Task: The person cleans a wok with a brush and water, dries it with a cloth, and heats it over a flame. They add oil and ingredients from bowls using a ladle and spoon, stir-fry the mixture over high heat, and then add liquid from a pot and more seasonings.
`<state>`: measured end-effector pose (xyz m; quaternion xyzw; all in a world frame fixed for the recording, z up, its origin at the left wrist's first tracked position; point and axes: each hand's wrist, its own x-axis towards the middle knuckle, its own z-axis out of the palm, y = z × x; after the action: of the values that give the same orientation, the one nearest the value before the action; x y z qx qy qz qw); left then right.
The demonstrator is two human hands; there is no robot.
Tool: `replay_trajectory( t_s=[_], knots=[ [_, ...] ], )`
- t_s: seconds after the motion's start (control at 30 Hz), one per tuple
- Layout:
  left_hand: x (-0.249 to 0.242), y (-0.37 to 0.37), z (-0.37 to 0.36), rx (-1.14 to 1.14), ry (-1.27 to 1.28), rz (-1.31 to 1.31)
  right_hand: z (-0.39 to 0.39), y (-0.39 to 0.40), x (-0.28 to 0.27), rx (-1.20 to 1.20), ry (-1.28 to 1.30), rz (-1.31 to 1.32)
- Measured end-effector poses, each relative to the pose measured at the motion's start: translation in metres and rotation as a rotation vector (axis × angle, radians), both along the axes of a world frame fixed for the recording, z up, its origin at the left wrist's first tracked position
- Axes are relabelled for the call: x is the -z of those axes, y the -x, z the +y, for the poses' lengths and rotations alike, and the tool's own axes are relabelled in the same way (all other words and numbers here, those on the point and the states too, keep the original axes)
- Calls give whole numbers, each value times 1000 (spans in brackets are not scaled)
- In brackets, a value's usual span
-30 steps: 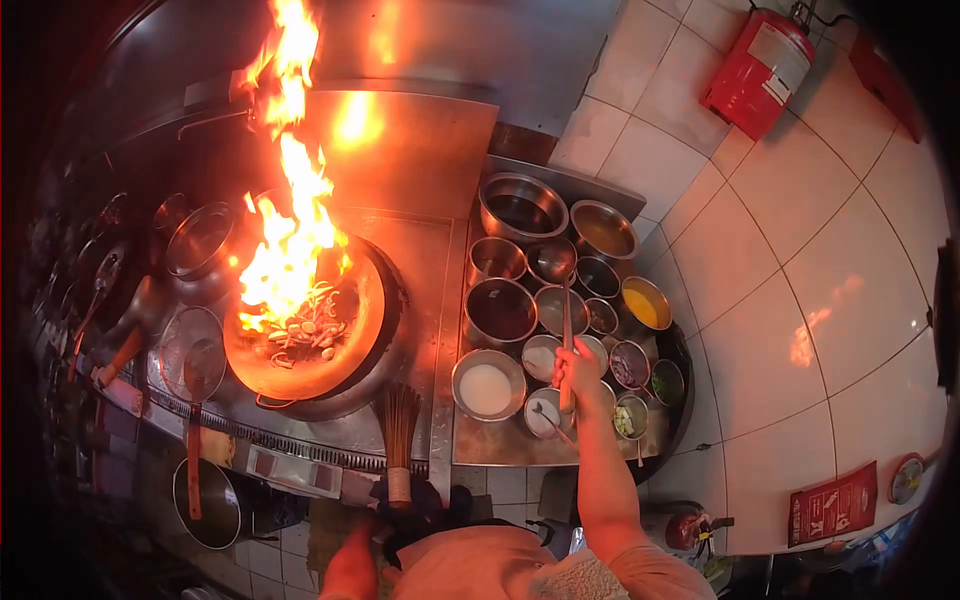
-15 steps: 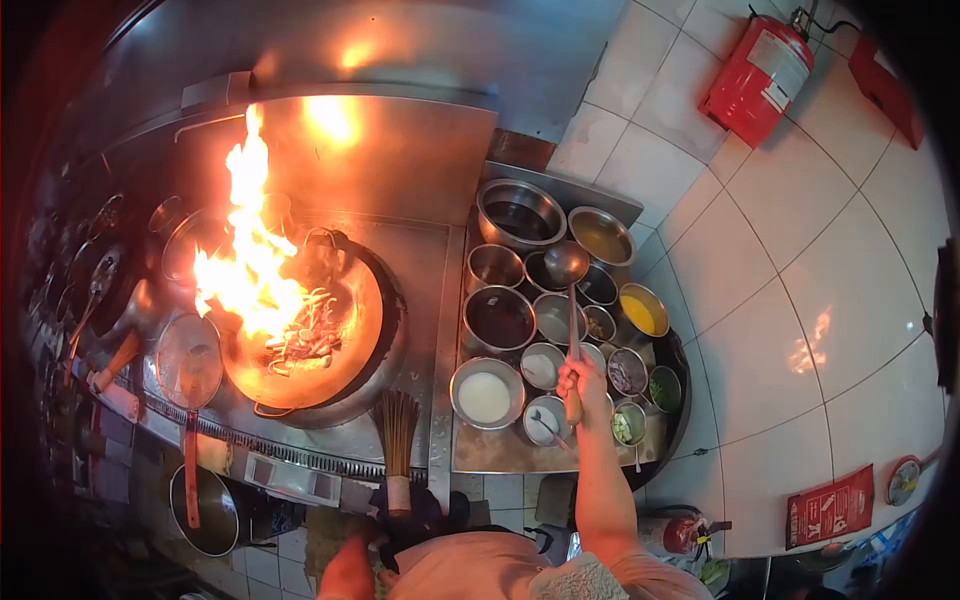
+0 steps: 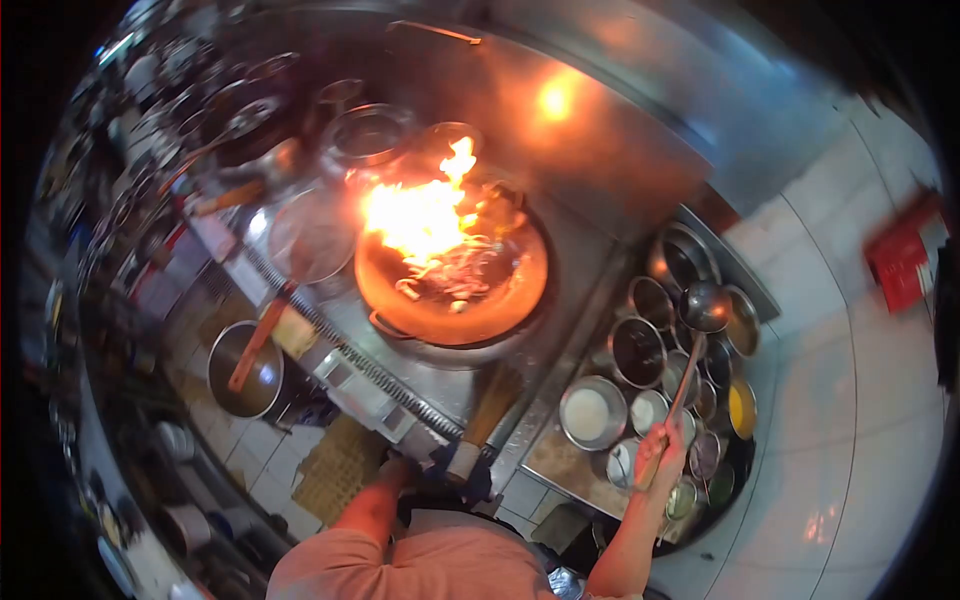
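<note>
My right hand is closed round the handle of a metal ladle, whose bowl is over the seasoning bowls at the back of the group. A large wok stands on the stove with sliced food inside, and tall flames rise from its left part. Near the stove's front edge, by a bamboo brush, my left forearm reaches down to my left hand. Its fingers are hidden in shadow and dark cloth, so what it holds cannot be made out.
Metal bowls hold white, yellow and dark contents. A round strainer lies left of the wok, its handle over the front edge above a pot. A steel splashback stands behind the stove; a tiled wall is at right.
The view has turned and shifted, so the wok and bowls appear elsewhere in the frame. The flames are lower. The ladle is still in my right hand over the bowls.
</note>
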<state>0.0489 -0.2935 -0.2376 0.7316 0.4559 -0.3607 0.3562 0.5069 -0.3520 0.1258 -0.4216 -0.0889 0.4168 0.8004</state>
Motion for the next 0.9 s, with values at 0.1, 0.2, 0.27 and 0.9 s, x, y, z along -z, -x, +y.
replay_trajectory(
  t_s=[0.1, 0.2, 0.27, 0.9],
  knots=[
    [55, 4, -20, -146, -190, -1, 26, 79, -1, -37, 169, -152],
    [85, 1, -39, -301, -397, 52, 63, 172, 17, -196, 301, -379],
    [87, 5, -39, -362, -368, -5, 90, 205, 39, -417, 428, -513],
    [20, 13, -12, -61, -76, -24, -35, 7, -21, 63, 358, -338]
  ],
)
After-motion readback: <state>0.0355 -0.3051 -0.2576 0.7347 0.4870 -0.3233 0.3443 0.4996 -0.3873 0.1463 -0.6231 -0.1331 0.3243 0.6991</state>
